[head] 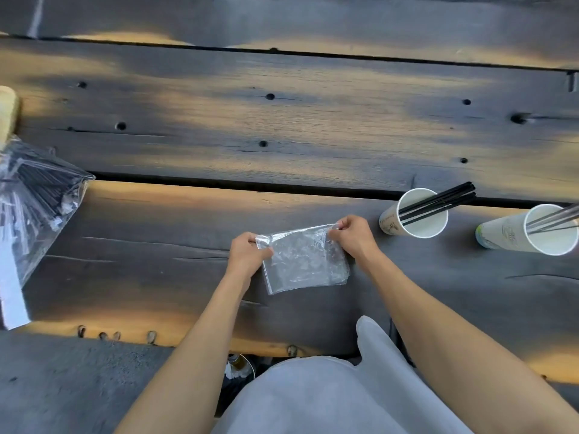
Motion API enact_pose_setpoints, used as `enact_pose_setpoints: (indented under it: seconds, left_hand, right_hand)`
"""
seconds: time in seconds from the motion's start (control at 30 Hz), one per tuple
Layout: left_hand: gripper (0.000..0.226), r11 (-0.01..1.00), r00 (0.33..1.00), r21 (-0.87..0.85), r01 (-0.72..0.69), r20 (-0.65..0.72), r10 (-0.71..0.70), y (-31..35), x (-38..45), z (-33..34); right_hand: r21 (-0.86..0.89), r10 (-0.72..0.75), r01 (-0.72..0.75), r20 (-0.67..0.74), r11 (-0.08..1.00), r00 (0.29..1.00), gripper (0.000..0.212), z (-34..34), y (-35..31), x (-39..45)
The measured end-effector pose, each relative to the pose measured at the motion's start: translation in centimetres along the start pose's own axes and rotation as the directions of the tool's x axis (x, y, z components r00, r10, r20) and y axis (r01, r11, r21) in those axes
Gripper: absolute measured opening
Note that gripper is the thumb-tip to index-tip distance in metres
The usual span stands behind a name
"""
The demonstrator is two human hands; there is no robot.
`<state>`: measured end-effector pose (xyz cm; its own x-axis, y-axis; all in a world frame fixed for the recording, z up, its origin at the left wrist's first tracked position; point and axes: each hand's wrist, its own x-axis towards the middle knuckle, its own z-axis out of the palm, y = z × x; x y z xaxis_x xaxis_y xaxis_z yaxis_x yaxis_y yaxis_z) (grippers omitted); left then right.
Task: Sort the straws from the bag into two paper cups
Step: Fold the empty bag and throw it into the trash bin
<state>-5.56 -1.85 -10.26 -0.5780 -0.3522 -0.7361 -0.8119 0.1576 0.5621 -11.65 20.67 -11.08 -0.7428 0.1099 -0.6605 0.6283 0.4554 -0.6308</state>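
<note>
A small clear plastic bag point(304, 261) lies flat on the dark wooden table near the front edge, and no straws show inside it. My left hand point(247, 250) pinches its top left corner. My right hand point(352, 234) pinches its top right corner. To the right stand two white paper cups. The nearer cup point(421, 214) holds several black straws point(438, 202) leaning to the right. The far-right cup point(545, 230) holds several pale grey straws point(554, 220).
A larger clear bag point(37, 195) with several black straws lies at the left edge, beside a white strip point(12, 296) and a pale wooden object point(7, 111). Gaps run between the table planks point(282, 126). My light grey trousers point(329, 399) show below the table edge.
</note>
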Motion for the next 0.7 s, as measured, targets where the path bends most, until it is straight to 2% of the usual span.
enact_pose_setpoints:
  seconds: [0.13, 0.23, 0.33, 0.4, 0.47, 0.53, 0.6, 0.7]
  left_hand:
    - [0.014, 0.970, 0.998, -0.243, -0.020, 0.055, 0.035, -0.8, -0.9, -0.9]
    - [0.007, 0.924, 0.986, -0.381, 0.043, 0.163, 0.021, -1.9, -2.4, -1.2]
    - [0.023, 0.909, 0.973, -0.408, 0.089, 0.230, 0.009, -3.4, -3.9, -1.1]
    - [0.015, 0.880, 0.988, -0.470, 0.065, 0.157, 0.011, -4.1, -5.3, -0.9]
    - [0.019, 0.838, 0.998, -0.544, 0.037, 0.056, -0.008, -4.6, -6.4, -0.9]
    - [0.026, 0.803, 0.997, -0.596, -0.003, -0.059, -0.040, -5.4, -7.7, -1.2]
    - [0.028, 0.765, 0.985, -0.643, -0.030, -0.151, -0.088, -6.3, -8.9, -1.6]
    - [0.019, 0.665, 0.957, -0.745, -0.058, -0.232, -0.177, -8.6, -11.7, -1.8]
  right_hand:
    - [0.215, -0.005, -0.021, 0.119, 0.976, 0.993, 0.017, -0.7, -0.1, -0.4]
    - [0.290, -0.031, -0.017, 0.160, 0.957, 0.987, 0.014, -0.9, -0.2, -0.8]
    - [0.336, -0.056, -0.009, 0.183, 0.942, 0.982, 0.012, -0.7, -0.9, -1.0]
    - [0.338, -0.076, 0.005, 0.197, 0.941, 0.977, 0.013, -0.6, -1.7, -1.3]
    - [0.327, -0.090, 0.010, 0.231, 0.945, 0.969, 0.017, -0.3, -2.4, -1.6]
    - [0.256, -0.079, -0.024, 0.385, 0.966, 0.919, 0.025, -0.1, -2.8, -2.2]
    - [0.101, -0.049, -0.006, 0.535, 0.995, 0.844, 0.031, 0.4, -2.7, -2.8]
    - [0.041, -0.074, 0.061, 0.579, 0.997, 0.812, 0.027, 2.2, -2.4, -4.4]
